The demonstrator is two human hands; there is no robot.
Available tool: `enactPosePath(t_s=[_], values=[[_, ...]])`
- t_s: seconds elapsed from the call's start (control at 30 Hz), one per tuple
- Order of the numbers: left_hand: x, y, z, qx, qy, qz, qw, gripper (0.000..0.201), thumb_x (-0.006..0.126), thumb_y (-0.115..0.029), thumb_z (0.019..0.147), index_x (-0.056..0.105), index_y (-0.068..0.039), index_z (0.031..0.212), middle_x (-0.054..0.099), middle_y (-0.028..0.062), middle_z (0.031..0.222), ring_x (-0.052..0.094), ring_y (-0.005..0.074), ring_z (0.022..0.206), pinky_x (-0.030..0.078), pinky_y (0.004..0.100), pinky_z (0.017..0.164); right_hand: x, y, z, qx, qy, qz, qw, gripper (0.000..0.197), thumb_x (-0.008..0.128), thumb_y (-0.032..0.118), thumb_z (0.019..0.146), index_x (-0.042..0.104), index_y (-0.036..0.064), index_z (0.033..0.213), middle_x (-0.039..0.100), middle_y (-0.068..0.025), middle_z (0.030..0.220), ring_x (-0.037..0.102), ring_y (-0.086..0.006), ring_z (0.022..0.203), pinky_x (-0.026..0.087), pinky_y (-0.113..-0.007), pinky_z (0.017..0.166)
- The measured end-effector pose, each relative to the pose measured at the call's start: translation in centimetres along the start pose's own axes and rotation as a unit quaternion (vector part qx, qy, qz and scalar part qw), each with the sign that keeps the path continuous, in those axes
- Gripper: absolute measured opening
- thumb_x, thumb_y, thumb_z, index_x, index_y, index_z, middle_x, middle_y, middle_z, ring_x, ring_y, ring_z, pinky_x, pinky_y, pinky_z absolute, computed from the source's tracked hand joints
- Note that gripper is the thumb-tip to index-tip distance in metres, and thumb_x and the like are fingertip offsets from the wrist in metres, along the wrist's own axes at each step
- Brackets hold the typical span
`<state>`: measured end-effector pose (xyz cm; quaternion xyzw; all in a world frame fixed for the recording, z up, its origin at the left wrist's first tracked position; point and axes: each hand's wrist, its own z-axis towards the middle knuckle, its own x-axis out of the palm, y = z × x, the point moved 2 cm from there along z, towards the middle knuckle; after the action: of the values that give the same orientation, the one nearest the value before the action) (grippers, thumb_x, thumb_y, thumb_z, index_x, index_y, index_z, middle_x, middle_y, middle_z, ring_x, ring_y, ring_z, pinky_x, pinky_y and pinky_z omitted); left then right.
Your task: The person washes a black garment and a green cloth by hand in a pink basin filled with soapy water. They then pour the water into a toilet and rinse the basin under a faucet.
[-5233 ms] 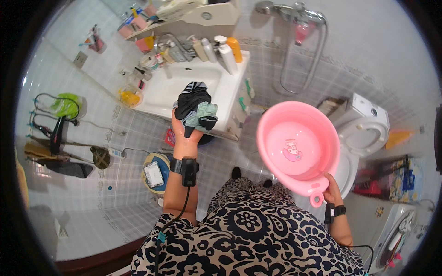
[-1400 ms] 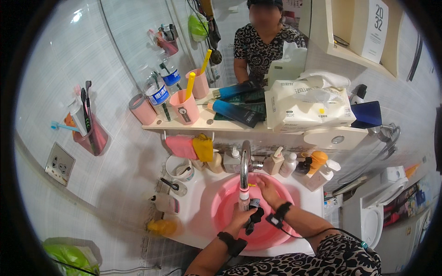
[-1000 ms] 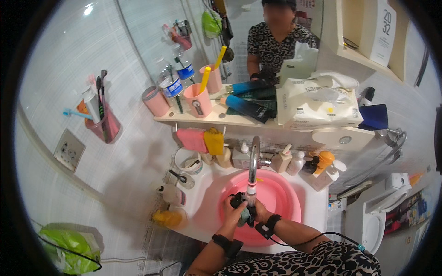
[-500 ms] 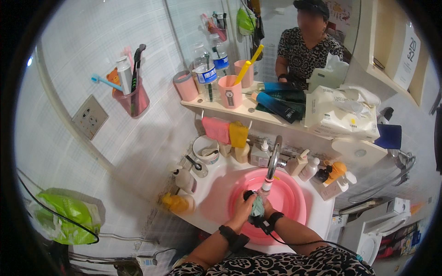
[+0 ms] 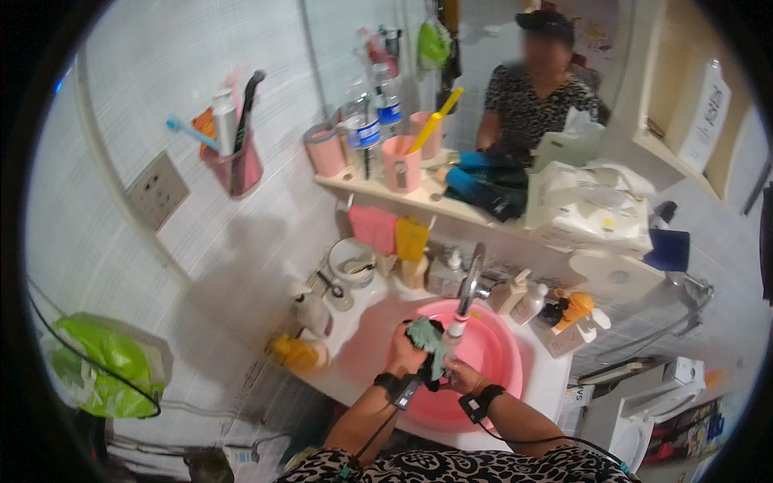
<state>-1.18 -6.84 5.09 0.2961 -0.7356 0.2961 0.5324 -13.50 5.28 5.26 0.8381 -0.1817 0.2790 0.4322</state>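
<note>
Both hands hold a limp grey-green and black cloth (image 5: 429,338) over the pink basin (image 5: 509,352). My left hand (image 5: 405,352) grips the cloth from the left, its fingers partly covered by the folds. At the lower right of the cloth, my right hand (image 5: 465,375) pinches its edge. The chrome faucet (image 5: 477,275) arches over the basin, and its pale nozzle (image 5: 456,325) ends just above the right hand, beside the cloth. Whether water is flowing I cannot tell. Dark bands with small devices and cables circle both wrists.
The basin rests in a white washbasin counter (image 5: 366,322). Pump bottles (image 5: 312,310) line its left and back edges, with a white tub (image 5: 352,262) among them. Above hangs a shelf (image 5: 378,191) with a pink cup (image 5: 401,163) and tissue pack (image 5: 588,208). A mirror is behind it.
The cloth has opened out and risen toward the upper left with my left hand. My right hand has turned and now sits lower, apart from the left. The view has shifted slightly.
</note>
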Motion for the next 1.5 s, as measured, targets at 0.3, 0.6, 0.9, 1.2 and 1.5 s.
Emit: enactPosePath(t_s=[0.3, 0.6, 0.9, 1.2, 1.5], values=[[-0.1, 0.8, -3.3, -0.051, -0.075, 0.045, 0.995, 0.03, 0.044, -0.021, 0.077, 0.058, -0.008, 0.101, 0.06, 0.0127, 0.105, 0.053, 0.03, 0.104, 0.037, 0.0502, 0.097, -1.0, 3.0, -3.0, -0.117, -0.147, 0.008, 0.982, 0.043, 0.067, 0.006, 0.074, 0.051, 0.0075, 0.114, 0.061, -0.0054, 0.102, 0.058, -0.0211, 0.095, 0.048, -0.037, 0.084], [-3.3, 3.8, -1.8, -0.192, -0.081, 0.132, 0.969, 0.047, 0.039, -0.039, 0.09, 0.048, -0.006, 0.122, 0.051, 0.0127, 0.123, 0.049, 0.0317, 0.113, 0.037, 0.0501, 0.097, 0.8, 7.5, -3.2, -0.218, -0.097, -0.213, 0.948, 0.051, 0.06, 0.004, 0.068, 0.05, 0.0081, 0.118, 0.055, -0.0044, 0.109, 0.051, -0.018, 0.102, 0.038, -0.029, 0.092], [-0.2, 4.2, -2.1, -0.212, -0.01, 0.195, 0.958, 0.047, 0.037, -0.043, 0.092, 0.048, -0.009, 0.123, 0.058, 0.0093, 0.111, 0.057, 0.0271, 0.1, 0.047, 0.0422, 0.085, 2.3, 7.4, -2.0, -0.173, -0.15, -0.154, 0.961, 0.052, 0.059, 0.009, 0.077, 0.045, 0.0042, 0.127, 0.054, -0.0074, 0.116, 0.051, -0.02, 0.108, 0.039, -0.031, 0.093], [-0.5, 4.2, -2.1, -0.07, 0.169, 0.55, 0.815, 0.043, 0.034, -0.04, 0.093, 0.047, -0.009, 0.119, 0.055, 0.0098, 0.115, 0.054, 0.0259, 0.104, 0.045, 0.041, 0.089, 3.2, 9.1, 0.9, -0.005, -0.236, -0.673, 0.701, 0.052, 0.049, 0.056, 0.079, 0.058, 0.0125, 0.106, 0.063, -0.0138, 0.101, 0.059, -0.0326, 0.093, 0.047, -0.04, 0.079], [-7.4, 1.3, -0.6, -0.161, 0.034, 0.227, 0.96, 0.043, 0.039, -0.04, 0.09, 0.049, -0.007, 0.116, 0.055, 0.0093, 0.115, 0.055, 0.0274, 0.104, 0.045, 0.0415, 0.089, 7.7, 8.5, 0.1, -0.085, -0.171, -0.685, 0.703, 0.054, 0.048, 0.057, 0.08, 0.062, 0.0095, 0.101, 0.063, -0.018, 0.095, 0.059, -0.0345, 0.091, 0.046, -0.038, 0.081]])
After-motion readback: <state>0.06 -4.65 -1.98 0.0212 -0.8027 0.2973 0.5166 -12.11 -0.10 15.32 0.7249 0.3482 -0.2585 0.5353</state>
